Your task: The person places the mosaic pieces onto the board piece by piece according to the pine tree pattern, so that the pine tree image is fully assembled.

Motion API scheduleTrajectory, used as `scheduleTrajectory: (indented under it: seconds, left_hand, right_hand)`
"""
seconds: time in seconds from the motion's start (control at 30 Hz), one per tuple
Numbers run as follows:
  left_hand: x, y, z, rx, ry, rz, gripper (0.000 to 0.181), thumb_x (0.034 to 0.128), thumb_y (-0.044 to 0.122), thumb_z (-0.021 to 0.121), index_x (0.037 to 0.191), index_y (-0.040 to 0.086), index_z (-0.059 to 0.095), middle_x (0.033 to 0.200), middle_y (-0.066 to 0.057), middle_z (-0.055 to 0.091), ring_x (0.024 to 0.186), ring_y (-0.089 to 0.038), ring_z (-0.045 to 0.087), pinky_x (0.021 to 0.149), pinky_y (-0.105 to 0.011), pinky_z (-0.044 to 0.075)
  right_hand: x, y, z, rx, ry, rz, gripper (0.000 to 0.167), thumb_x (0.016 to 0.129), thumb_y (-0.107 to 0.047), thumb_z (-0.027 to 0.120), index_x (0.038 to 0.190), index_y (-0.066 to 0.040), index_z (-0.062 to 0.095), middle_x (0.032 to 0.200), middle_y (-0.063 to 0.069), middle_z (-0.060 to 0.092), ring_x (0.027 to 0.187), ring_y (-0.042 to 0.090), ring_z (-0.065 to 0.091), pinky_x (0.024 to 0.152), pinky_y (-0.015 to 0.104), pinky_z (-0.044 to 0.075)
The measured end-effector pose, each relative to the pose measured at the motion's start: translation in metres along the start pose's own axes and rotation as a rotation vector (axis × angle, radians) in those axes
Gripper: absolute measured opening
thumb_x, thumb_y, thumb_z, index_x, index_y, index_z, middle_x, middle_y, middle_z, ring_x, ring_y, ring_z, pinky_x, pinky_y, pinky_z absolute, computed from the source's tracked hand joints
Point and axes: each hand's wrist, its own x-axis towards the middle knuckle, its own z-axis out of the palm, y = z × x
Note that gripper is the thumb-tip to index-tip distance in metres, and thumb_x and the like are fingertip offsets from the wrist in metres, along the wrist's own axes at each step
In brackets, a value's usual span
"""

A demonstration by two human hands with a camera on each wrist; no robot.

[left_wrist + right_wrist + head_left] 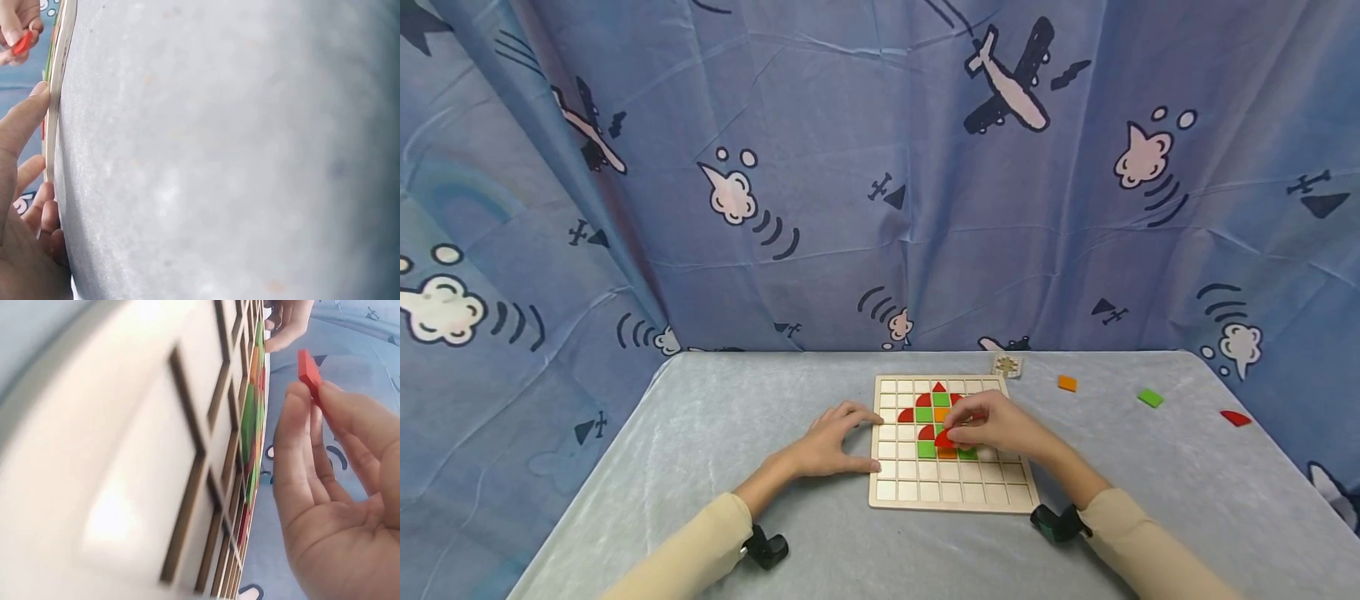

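A wooden grid board (955, 507) lies on the table with red, green and orange tiles set in its middle cells. My right hand (1000, 423) is above the board and pinches a red tile with a curved edge (944, 439) between thumb and fingers. In the right wrist view this red tile (307, 372) is held clear of the grid. My left hand (826, 442) touches the board's left edge, thumb and fingers spread apart. Among the set tiles are a red triangle (938, 387) at the top and a green square (927, 449) lower left. The right hand hides some tiles.
Behind the board lies a small patterned card (1007, 365). To the right are a loose orange tile (1067, 383), a green tile (1150, 397) and a red curved tile (1236, 418). A blue printed curtain (820, 167) hangs behind the grey-covered table (737, 400).
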Motion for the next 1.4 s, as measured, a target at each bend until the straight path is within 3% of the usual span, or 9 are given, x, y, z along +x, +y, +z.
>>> scheduleTrajectory:
  seconds: [0.27,0.6,0.9,1.4]
  left_hand:
    - [0.001,0.001,-0.001,0.002,-0.003,-0.002,0.069,0.0790,0.051,0.078,0.139,0.027,0.054,0.143,0.000,0.047,0.134,-0.024,0.042,0.110,-0.054,0.032]
    - [0.001,0.001,-0.001,0.002,-0.004,-0.004,0.068,0.0795,0.051,0.078,0.139,0.027,0.054,0.143,0.000,0.047,0.134,-0.024,0.042,0.109,-0.054,0.033]
    - [0.001,-0.002,0.002,0.009,0.001,-0.002,0.068,0.0794,0.053,0.077,0.138,0.028,0.054,0.141,0.001,0.048,0.132,-0.021,0.042,0.106,-0.055,0.034]
    - [0.000,0.001,0.001,0.015,-0.002,-0.003,0.067,0.0798,0.051,0.078,0.138,0.028,0.053,0.141,0.001,0.047,0.132,-0.023,0.042,0.106,-0.054,0.034]
  right_hand:
    - [0.014,-0.010,0.010,-0.013,-0.017,0.013,0.015,0.089,-0.016,0.074,0.099,-0.005,0.074,0.098,0.013,0.073,0.078,0.014,0.066,0.073,0.026,0.057]
    - [0.028,-0.015,0.023,-0.053,-0.055,0.013,0.008,0.088,-0.012,0.073,0.095,-0.007,0.074,0.095,0.013,0.073,0.079,0.016,0.064,0.071,0.026,0.055]
    - [0.034,-0.019,0.033,-0.021,-0.099,0.032,0.007,0.087,-0.004,0.072,0.092,0.002,0.072,0.086,0.017,0.072,0.072,0.020,0.065,0.064,0.033,0.057]
    - [0.042,-0.021,0.038,-0.165,-0.077,0.000,0.004,0.085,-0.004,0.073,0.089,-0.003,0.073,0.083,0.009,0.070,0.071,0.011,0.061,0.065,0.023,0.052]
